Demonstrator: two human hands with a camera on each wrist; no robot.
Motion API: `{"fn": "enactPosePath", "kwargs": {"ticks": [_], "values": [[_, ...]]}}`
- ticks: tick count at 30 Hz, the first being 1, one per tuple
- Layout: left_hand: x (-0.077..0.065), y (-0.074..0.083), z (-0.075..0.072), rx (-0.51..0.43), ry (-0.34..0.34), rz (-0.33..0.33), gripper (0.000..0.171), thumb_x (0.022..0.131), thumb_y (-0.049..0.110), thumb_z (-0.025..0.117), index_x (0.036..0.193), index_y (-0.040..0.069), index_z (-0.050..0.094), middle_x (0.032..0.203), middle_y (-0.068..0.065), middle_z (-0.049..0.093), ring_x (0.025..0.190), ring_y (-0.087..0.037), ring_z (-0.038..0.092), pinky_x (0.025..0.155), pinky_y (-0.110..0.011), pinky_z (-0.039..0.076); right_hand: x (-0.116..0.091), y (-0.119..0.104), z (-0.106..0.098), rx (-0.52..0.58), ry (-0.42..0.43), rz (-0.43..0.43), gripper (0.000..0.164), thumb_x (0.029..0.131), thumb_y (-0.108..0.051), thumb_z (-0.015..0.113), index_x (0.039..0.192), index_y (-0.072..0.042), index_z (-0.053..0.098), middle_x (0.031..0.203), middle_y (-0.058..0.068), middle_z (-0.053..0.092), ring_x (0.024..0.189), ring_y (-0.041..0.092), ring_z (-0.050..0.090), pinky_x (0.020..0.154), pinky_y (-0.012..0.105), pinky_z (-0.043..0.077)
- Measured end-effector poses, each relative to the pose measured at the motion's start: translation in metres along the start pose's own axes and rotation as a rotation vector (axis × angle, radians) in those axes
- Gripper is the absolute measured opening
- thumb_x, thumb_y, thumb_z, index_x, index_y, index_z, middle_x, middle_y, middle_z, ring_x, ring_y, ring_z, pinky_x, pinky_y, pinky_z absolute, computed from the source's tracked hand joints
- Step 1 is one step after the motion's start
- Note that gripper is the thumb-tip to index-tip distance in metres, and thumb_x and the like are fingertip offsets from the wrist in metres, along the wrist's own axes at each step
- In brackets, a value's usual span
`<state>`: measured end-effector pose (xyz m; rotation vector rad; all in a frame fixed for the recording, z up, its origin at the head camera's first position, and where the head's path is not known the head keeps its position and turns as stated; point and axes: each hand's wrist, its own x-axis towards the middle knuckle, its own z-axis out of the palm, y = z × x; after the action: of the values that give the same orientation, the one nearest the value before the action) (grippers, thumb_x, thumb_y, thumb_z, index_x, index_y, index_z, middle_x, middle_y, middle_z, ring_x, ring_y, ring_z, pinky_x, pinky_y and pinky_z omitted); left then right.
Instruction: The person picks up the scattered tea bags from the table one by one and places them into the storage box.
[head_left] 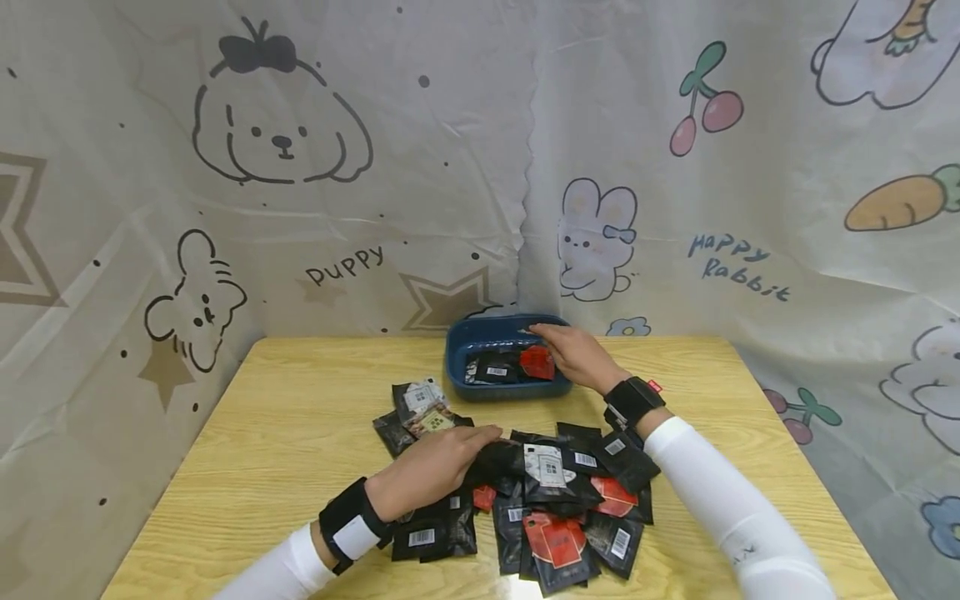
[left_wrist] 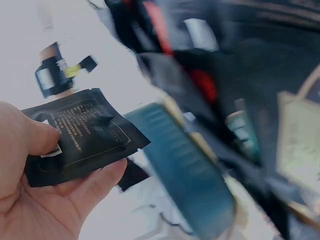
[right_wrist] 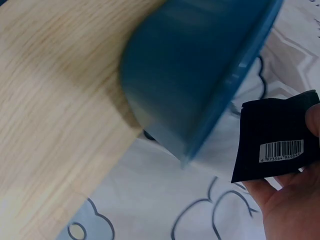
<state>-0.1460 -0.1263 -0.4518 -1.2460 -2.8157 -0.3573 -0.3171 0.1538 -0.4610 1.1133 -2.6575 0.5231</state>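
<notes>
My left hand (head_left: 438,467) is over the scattered packets on the table. In the left wrist view its thumb and fingers pinch a flat black packet (left_wrist: 92,132) with fine gold print and a white label. At the right side of the blue plastic bin (head_left: 517,392), my right hand (head_left: 579,358) is raised above the rim. The right wrist view shows it gripping another black packet (right_wrist: 275,130) with a white barcode label, beside the bin's outer wall. Inside the bin lie a red-and-black packet (head_left: 537,362) and black packets (head_left: 497,368).
A heap of several black packets (head_left: 551,500), some with red or white panels, covers the front middle of the wooden table (head_left: 285,400). More packets (head_left: 420,398) lie left of the bin. A cartoon-printed cloth (head_left: 450,167) hangs behind the table.
</notes>
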Motion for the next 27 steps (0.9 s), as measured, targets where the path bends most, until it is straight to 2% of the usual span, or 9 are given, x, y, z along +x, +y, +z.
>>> {"fn": "enactPosePath", "kwargs": {"ticks": [5, 8, 12, 15, 19, 22, 25, 27], "values": [[-0.002, 0.000, -0.009, 0.013, 0.080, -0.022, 0.050, 0.097, 0.001, 0.059, 0.145, 0.009, 0.051, 0.134, -0.009, 0.062, 0.103, -0.022, 0.068, 0.081, -0.036, 0.058, 0.001, 0.002, 0.014, 0.047, -0.126, 0.066, 0.045, 0.106, -0.020, 0.049, 0.148, -0.004, 0.047, 0.143, 0.019, 0.053, 0.127, 0.035, 0.053, 0.105, 0.050, 0.042], [-0.002, -0.004, -0.014, 0.014, 0.111, -0.037, 0.049, 0.097, 0.001, 0.060, 0.144, 0.008, 0.052, 0.130, -0.010, 0.064, 0.100, -0.023, 0.069, 0.080, -0.037, 0.058, -0.002, -0.001, 0.017, 0.062, -0.158, 0.102, 0.049, 0.105, -0.025, 0.052, 0.149, -0.005, 0.046, 0.145, 0.018, 0.051, 0.130, 0.035, 0.051, 0.107, 0.051, 0.040], [0.001, -0.012, -0.021, 0.005, 0.141, -0.039, 0.045, 0.099, 0.002, 0.057, 0.144, 0.005, 0.052, 0.124, -0.013, 0.067, 0.095, -0.023, 0.070, 0.079, -0.037, 0.058, -0.011, -0.005, 0.013, 0.044, -0.126, 0.103, 0.048, 0.105, -0.027, 0.054, 0.148, -0.007, 0.048, 0.147, 0.018, 0.049, 0.132, 0.035, 0.049, 0.109, 0.049, 0.039], [0.008, -0.017, -0.026, -0.003, 0.164, -0.037, 0.043, 0.100, 0.002, 0.055, 0.143, 0.004, 0.053, 0.126, -0.014, 0.066, 0.094, -0.024, 0.070, 0.081, -0.037, 0.058, -0.024, -0.011, 0.008, -0.009, -0.086, 0.060, 0.048, 0.104, -0.027, 0.056, 0.147, -0.007, 0.050, 0.145, 0.018, 0.051, 0.130, 0.035, 0.050, 0.107, 0.048, 0.041], [0.023, -0.028, -0.035, 0.010, 0.200, -0.026, 0.046, 0.098, -0.002, 0.056, 0.144, 0.004, 0.052, 0.133, -0.015, 0.062, 0.098, -0.026, 0.069, 0.084, -0.039, 0.057, -0.047, -0.028, 0.005, -0.082, -0.017, -0.014, 0.041, 0.099, -0.022, 0.064, 0.137, -0.006, 0.060, 0.130, 0.014, 0.060, 0.115, 0.030, 0.058, 0.093, 0.042, 0.051], [0.036, -0.038, -0.039, 0.014, 0.223, -0.029, 0.049, 0.097, -0.004, 0.056, 0.145, 0.003, 0.050, 0.136, -0.015, 0.060, 0.105, -0.028, 0.067, 0.085, -0.039, 0.057, -0.066, -0.044, 0.004, -0.081, -0.009, -0.059, 0.034, 0.097, -0.020, 0.067, 0.128, -0.008, 0.066, 0.120, 0.009, 0.063, 0.105, 0.025, 0.061, 0.084, 0.039, 0.054], [0.048, -0.048, -0.039, 0.023, 0.230, -0.023, 0.053, 0.096, -0.006, 0.057, 0.147, 0.002, 0.046, 0.139, -0.017, 0.057, 0.109, -0.029, 0.065, 0.083, -0.038, 0.057, -0.083, -0.061, 0.002, -0.022, -0.093, -0.076, 0.040, 0.097, -0.029, 0.067, 0.132, -0.011, 0.064, 0.127, 0.008, 0.061, 0.113, 0.027, 0.060, 0.090, 0.043, 0.052], [0.055, -0.053, -0.038, 0.037, 0.229, -0.023, 0.058, 0.094, -0.007, 0.059, 0.149, 0.002, 0.043, 0.142, -0.017, 0.054, 0.110, -0.029, 0.064, 0.080, -0.036, 0.057, -0.094, -0.072, 0.002, 0.023, -0.208, -0.053, 0.055, 0.095, -0.043, 0.066, 0.141, -0.014, 0.057, 0.139, 0.011, 0.055, 0.124, 0.031, 0.054, 0.099, 0.047, 0.047]]}}
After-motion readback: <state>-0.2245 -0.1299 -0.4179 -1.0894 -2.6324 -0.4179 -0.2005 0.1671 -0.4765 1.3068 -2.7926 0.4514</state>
